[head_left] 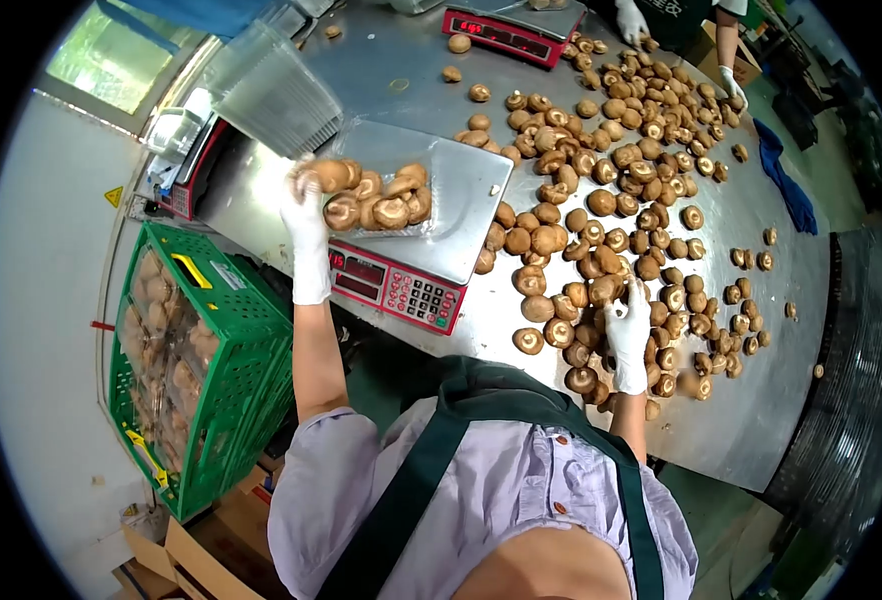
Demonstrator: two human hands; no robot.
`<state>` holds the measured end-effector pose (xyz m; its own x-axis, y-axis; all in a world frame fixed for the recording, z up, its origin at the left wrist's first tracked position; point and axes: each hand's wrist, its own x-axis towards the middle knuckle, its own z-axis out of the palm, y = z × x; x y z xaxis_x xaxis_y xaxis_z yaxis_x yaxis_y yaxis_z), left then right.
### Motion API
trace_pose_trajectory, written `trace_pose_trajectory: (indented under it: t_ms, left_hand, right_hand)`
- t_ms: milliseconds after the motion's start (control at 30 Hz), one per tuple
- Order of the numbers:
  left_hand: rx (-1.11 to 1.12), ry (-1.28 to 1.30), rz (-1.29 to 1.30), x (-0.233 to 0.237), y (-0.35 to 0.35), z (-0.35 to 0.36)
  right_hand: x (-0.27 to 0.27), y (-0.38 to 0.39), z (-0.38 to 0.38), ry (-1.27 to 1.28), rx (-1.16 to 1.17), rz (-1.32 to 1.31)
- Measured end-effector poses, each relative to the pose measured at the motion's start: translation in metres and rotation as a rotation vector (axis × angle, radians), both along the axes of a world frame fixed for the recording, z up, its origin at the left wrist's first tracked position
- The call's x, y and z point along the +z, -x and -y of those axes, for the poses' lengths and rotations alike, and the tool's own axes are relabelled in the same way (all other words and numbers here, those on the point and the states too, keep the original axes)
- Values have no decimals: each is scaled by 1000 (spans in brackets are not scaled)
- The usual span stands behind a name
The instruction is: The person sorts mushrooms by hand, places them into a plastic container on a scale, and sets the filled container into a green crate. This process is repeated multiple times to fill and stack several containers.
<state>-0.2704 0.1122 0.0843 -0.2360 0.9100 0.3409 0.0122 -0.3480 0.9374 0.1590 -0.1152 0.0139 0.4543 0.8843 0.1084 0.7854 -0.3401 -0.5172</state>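
My left hand [304, 205], in a white glove, is at the left end of a clear plastic tray [433, 215]. Its blurred fingers close on a brown shiitake mushroom [330, 176] at the tray's edge. More shiitakes [391, 212] lie in the tray, some with their pale gills up. The tray rests on the metal plate of a red digital scale [396, 290]. Over on the right, my white-gloved right hand [628, 340] reaches into the loose shiitakes on the table, its thumb and fingers against a mushroom [606, 290].
Stacked clear trays [276, 90] stand behind the scale. A green crate [216, 400] of packed mushrooms is at my left, above cardboard boxes [206, 550]. Another red scale [506, 35] stands at the far side, where a person's gloved hands [731, 85] work. A blue cloth [786, 180] hangs at the table's edge.
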Motion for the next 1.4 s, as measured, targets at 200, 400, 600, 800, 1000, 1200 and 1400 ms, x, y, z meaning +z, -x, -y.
trace_pose_trajectory:
  t_ms: [200, 400, 600, 800, 1000, 1200, 1400]
  left_hand:
    - [-111, -12, 94, 42, -11, -1]
    - [160, -71, -1472, 1, -41, -18]
    - [34, 39, -307, 18, -7, -32]
    - [152, 198, -23, 44, 59, -21]
    - [99, 330, -122, 37, 78, -15]
    - [-59, 276, -261, 16, 50, -22]
    - [-309, -177, -1097, 30, -11, 0]
  right_hand:
    - [16, 8, -13, -63, 46, -65]
    - [15, 17, -21, -24, 89, -5]
    - [21, 24, -18, 27, 76, 20]
    - [30, 31, -21, 12, 25, -70]
    - [37, 50, -44, 4, 77, -46]
    - [55, 88, -74, -14, 142, -70]
    - [51, 115, -98, -106, 259, -74]
